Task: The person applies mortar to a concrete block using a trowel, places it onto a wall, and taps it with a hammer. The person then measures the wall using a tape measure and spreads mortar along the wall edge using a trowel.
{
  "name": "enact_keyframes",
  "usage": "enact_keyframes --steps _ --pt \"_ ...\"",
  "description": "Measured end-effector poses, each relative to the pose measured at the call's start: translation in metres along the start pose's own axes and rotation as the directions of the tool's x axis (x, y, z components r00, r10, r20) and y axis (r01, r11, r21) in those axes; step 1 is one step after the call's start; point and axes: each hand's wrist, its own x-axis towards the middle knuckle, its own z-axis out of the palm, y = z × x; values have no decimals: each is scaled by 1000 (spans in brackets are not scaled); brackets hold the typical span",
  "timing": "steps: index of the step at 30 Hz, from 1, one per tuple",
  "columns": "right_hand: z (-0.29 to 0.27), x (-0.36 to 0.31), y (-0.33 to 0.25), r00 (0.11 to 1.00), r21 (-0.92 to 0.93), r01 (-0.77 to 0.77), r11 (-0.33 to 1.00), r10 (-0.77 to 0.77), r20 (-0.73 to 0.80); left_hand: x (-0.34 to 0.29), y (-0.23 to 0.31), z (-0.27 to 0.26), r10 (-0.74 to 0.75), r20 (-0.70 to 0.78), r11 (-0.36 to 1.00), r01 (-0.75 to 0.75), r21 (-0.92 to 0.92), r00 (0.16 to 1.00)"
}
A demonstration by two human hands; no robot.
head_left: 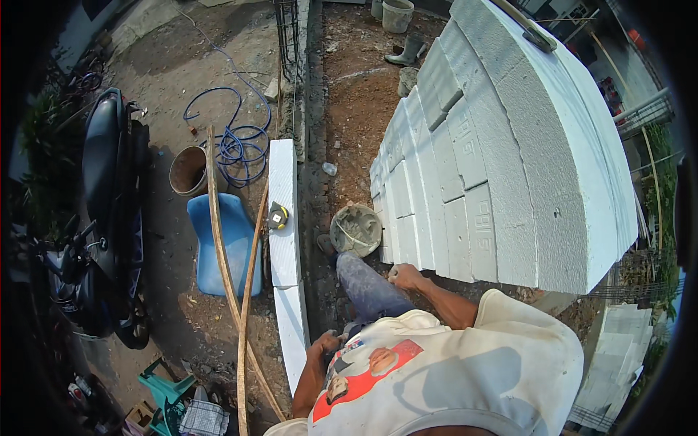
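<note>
My right hand [405,277] is curled closed beside my bent knee, close to the lower corner of a tall stack of white lightweight concrete blocks [465,174]. Whatever it may hold is hidden. My left hand [329,341] is also closed, low by my lap and near the row of white blocks [283,254] laid as a low wall. Its grip is too small to make out. On that wall lies a black and yellow tape measure [278,216]. Ahead of my knee stands a bucket [355,229] with grey mortar and a thin stick-like thing in it.
Left of the wall, two long wooden strips [222,232] cross a blue plastic chair seat [218,254]. Beyond are a bucket [187,172], a coiled blue hose [236,145] and a parked motorbike [109,218]. Steel rebar [287,36] rises at the far end; rubber boots [408,51] stand on the soil.
</note>
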Motion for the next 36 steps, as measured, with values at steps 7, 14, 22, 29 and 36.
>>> enact_keyframes --steps 7,14,22,29,36 --pt "-1 39 7 996 89 -26 996 33 -81 11 26 -28 7 349 988 47 -145 937" --pt "-37 61 -1 992 149 -128 980 128 13 43 100 -112 13 379 1000 -20 14 925" --pt "-129 73 -22 973 631 -159 759 227 -29 57 315 -287 409 -51 908 -401 124 911" --pt "-134 73 -10 965 603 -154 783 251 -79 46 463 -377 576 -71 786 -527 325 815" --pt "-151 90 -16 933 629 -142 764 316 -172 88 461 -399 515 19 712 -440 547 857"
